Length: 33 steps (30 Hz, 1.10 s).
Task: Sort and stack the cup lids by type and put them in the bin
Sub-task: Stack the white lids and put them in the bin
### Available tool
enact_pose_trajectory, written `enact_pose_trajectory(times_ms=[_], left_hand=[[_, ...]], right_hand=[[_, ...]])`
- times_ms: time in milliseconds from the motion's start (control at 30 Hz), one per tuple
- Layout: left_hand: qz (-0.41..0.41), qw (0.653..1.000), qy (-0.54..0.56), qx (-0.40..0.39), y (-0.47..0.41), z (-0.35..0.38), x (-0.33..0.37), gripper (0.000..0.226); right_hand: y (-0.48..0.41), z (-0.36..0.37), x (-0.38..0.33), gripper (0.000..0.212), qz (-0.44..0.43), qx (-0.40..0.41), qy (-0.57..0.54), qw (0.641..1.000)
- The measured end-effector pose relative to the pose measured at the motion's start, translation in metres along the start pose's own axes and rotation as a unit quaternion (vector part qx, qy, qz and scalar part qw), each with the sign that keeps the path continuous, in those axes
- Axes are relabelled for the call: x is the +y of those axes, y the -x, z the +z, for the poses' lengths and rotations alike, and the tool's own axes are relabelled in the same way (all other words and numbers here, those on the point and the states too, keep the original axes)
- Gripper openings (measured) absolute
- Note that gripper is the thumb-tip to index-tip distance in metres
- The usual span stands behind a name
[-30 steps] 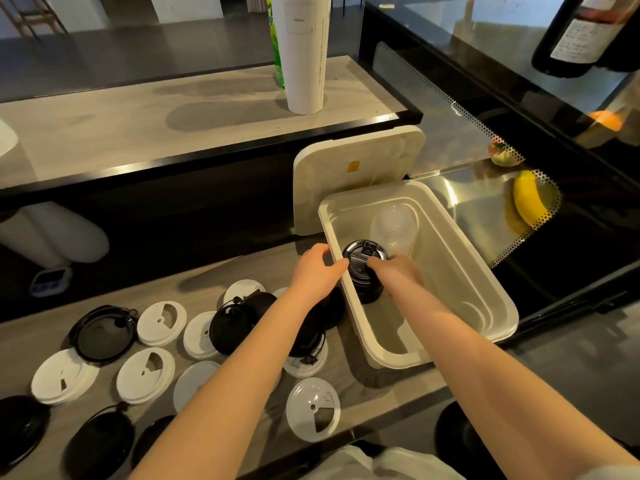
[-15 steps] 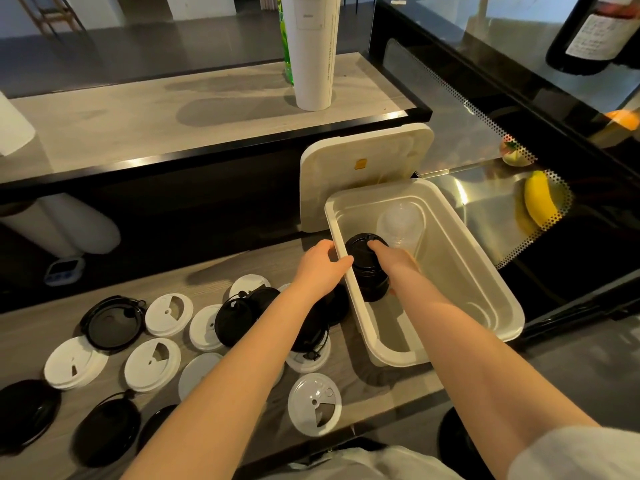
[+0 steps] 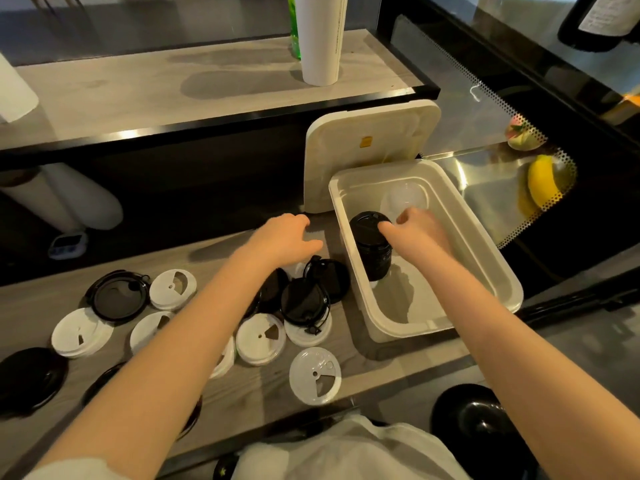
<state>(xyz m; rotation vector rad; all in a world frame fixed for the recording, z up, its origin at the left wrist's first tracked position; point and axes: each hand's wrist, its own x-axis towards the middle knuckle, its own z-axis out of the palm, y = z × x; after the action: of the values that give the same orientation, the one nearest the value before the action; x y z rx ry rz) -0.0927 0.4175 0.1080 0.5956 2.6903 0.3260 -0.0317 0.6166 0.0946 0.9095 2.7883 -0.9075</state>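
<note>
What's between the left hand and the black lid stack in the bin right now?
In the head view, only the wall of the bin separates the left hand from the black lid stack.

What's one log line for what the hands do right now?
black lid stack: upright in bin | right hand: thumb at stack top | left hand: open, over loose lids on counter

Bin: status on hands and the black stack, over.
Left hand open, above counter, off the bin. Right hand in bin, thumb at black stack. Stack upright beside clear lid. Nothing blocking.
</note>
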Motion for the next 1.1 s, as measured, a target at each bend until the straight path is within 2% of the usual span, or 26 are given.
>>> enact_pose_trajectory(times_ms=[133,233,367,500,600,733,833,933,1100], left_hand=[[-0.010,0.997,-0.074,0.024,0.032,-0.010,-0.025,0.060],[-0.028,0.996,-0.079,0.031,0.058,-0.005,-0.046,0.061],[-0.084,0.995,-0.053,0.013,0.089,0.022,-0.079,0.053],[-0.149,0.987,-0.017,-0.061,0.110,0.069,-0.109,0.063],[-0.199,0.975,-0.023,-0.091,0.120,0.101,-0.123,0.073],[-0.229,0.969,-0.048,-0.078,0.123,0.120,-0.129,0.077],[-0.228,0.971,-0.039,-0.054,0.120,0.126,-0.133,0.075],[-0.231,0.972,-0.043,-0.029,0.119,0.131,-0.136,0.076],[-0.229,0.972,-0.021,-0.035,0.120,0.131,-0.144,0.080]], right_hand=[[0.038,0.000,-0.028,0.044,-0.139,0.032,0.040,0.989],[0.069,0.016,-0.043,0.042,-0.240,0.038,0.058,0.968],[0.093,0.058,-0.051,0.039,-0.323,-0.023,0.054,0.945],[0.107,0.097,-0.034,0.037,-0.326,-0.117,0.107,0.932],[0.115,0.114,-0.011,0.043,-0.329,-0.195,0.207,0.901],[0.117,0.124,0.011,0.070,-0.308,-0.285,0.313,0.852],[0.117,0.134,0.022,0.086,-0.302,-0.318,0.349,0.828],[0.117,0.145,0.031,0.091,-0.311,-0.301,0.352,0.830],[0.114,0.156,0.031,0.091,-0.289,-0.280,0.302,0.864]])
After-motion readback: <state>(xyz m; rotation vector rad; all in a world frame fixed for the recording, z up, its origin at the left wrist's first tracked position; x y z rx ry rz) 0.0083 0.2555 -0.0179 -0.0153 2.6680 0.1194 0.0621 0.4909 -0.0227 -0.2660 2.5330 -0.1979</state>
